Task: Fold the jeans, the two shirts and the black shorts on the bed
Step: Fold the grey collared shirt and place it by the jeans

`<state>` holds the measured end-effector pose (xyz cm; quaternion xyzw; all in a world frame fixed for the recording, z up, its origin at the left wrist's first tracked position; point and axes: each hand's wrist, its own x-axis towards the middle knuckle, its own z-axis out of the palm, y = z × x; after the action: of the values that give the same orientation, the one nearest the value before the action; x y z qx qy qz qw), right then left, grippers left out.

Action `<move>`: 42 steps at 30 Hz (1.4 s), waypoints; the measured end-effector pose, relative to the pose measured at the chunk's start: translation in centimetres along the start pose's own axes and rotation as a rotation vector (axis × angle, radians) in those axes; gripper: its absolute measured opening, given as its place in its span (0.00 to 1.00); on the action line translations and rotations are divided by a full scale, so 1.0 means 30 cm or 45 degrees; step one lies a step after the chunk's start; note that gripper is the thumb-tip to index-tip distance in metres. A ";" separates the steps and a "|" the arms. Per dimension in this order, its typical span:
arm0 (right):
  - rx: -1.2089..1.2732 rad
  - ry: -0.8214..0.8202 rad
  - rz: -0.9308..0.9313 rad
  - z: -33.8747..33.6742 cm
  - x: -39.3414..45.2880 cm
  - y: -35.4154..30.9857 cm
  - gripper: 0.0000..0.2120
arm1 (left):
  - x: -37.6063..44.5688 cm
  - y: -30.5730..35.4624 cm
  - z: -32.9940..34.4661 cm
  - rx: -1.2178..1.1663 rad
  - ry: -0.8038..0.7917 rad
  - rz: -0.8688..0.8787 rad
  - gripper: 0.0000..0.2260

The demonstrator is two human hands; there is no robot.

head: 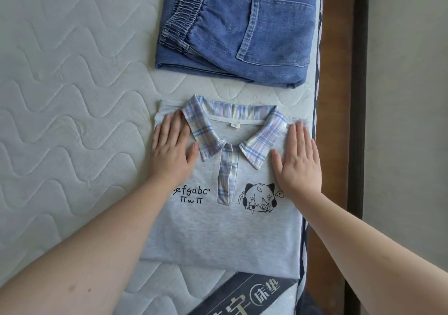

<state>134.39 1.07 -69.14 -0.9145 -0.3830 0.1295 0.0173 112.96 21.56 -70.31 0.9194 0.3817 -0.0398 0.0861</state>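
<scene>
Pale grey polo shirt (pixel 225 230) lies folded into a neat rectangle on the white quilted mattress (pixel 72 96), near its right edge, front side up. Plaid collar (pixel 232 130) in blue, lilac and cream, spread flat, with a matching plaid button strip (pixel 228 176) running down the chest. Small white size tag inside the neck. Black print on the chest: lettering "efgabc" with symbols under it on the left, a cartoon cat-eared head (pixel 259 199) on the right. Shirt sides tucked under, bottom edge straight.

Jeans (pixel 240 28) lie already folded just beyond the shirt, apart from it, blue denim, gathered elastic waistband at left, back pocket (pixel 274 31) facing up.

Left hand (pixel 171 151) rests flat on the shirt's left shoulder, palm down, fingers straight and close together, thumb splayed toward the collar, fingertips touching the collar's edge. Right hand (pixel 299 162) lies flat on the right shoulder, palm down, fingers straight and together, thumb out toward the collar tip. Neither hand grips cloth; both just press. Both forearms bare, reaching in from the bottom corners.

Dark label (pixel 242 295) with white characters sits on the mattress at the near edge. Brown wooden bed frame (pixel 332 120) runs along the right, wall beyond.
</scene>
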 end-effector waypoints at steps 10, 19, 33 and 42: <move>0.030 0.074 0.060 -0.031 0.005 -0.034 0.34 | 0.014 -0.133 -0.069 -0.055 0.067 -0.230 0.32; 0.097 0.110 -0.075 0.006 0.138 -0.201 0.33 | 0.143 0.184 -0.014 -0.048 0.151 -0.039 0.30; -0.002 0.041 -0.135 0.029 0.159 -0.190 0.40 | 0.155 0.185 0.038 0.013 0.045 -0.083 0.31; 0.103 0.027 -0.081 -0.029 0.102 -0.191 0.36 | 0.017 0.238 -0.059 -0.180 0.240 -0.196 0.28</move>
<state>132.69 7.32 -68.25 -0.9018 -0.4060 0.1345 0.0625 118.40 17.29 -67.73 0.8788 0.4592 0.0673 0.1111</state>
